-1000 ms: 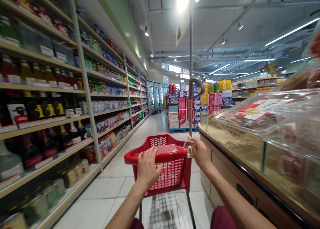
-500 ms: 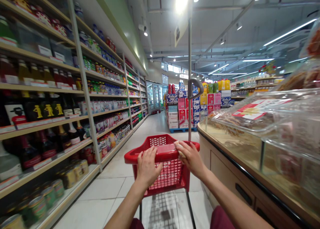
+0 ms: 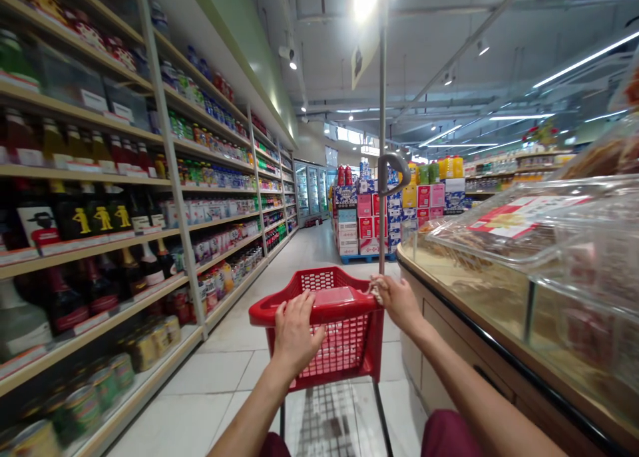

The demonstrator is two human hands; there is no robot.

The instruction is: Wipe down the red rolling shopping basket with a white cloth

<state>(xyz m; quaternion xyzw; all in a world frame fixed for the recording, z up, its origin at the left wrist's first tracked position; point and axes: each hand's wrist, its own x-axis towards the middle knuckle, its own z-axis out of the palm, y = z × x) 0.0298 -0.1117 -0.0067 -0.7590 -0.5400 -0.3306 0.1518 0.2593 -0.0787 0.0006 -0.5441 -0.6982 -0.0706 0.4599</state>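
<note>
- Both bare forearms are reaching forward from the bottom edge, the left hand lying palm down and the right hand bending inward, knuckles up.
- The red shopping cart is standing upright just ahead, between the arms; its thick rim is shining, and its lattice sides are showing rows of holes.
- A crumpled whitish cloth is bunching at the right end of that rim.
- The left hand is resting loosely on the rim, fingers draping over it, thumb spreading apart.
- The right hand is pinching the cloth narrowly between thumb and fingers; whether the cloth is pressing on the rim, I cannot tell.
- Beyond, a glass-topped counter is curving along the right, and stacked boxes are standing farther down the aisle.
</note>
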